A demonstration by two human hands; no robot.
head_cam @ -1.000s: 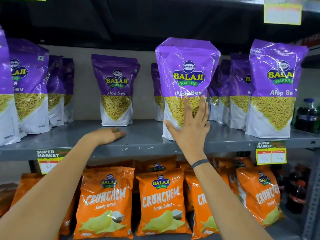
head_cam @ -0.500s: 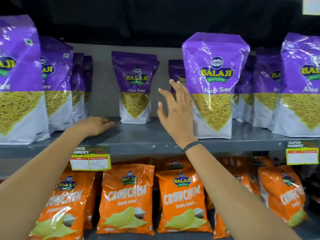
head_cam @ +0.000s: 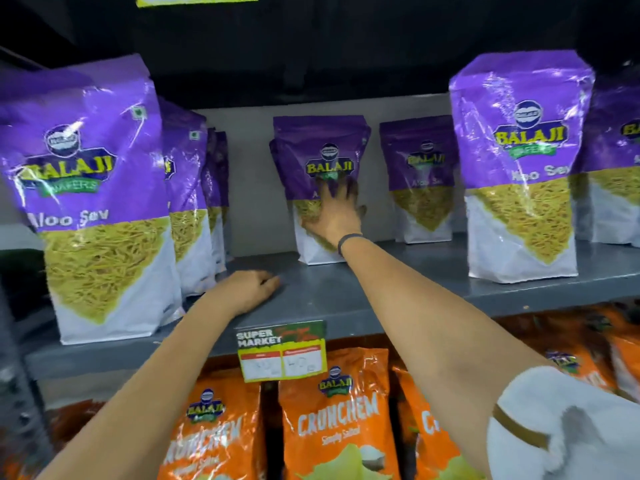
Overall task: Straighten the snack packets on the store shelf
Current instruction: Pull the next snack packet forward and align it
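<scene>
Nearest the camera, below the shelf edge, shiny orange crisp packets (head_cam: 337,415) stand in a tight front row on the lower level, partly hidden by both forearms; nothing shows whether they need attention. Just above them a green and yellow price tag (head_cam: 281,351) hangs from the lip of the grey metal shelf (head_cam: 415,289), and beside it the left hand (head_cam: 247,292) lies palm down on the bare shelf surface, fingers loosely curled, with nothing in it, apparently as a brace. At the front of that shelf a large purple and white foil packet of yellow sev (head_cam: 100,209) stands upright on the left, and a matching front packet on the right (head_cam: 519,174) stands upright near the edge, so both look dealt with. Further in, the right hand (head_cam: 334,216), a dark band at its wrist, is spread wide and pressed flat against the face of a set-back purple sev packet (head_cam: 320,157) in the middle gap; it touches the front but I cannot tell whether the fingers wrap its side. That packet stands well behind the front ones, and another purple packet beside it (head_cam: 419,181) is equally far back. By my reading the work is part done: these two recessed packets, and perhaps the ones behind the left front packet, are left to bring into line.
</scene>
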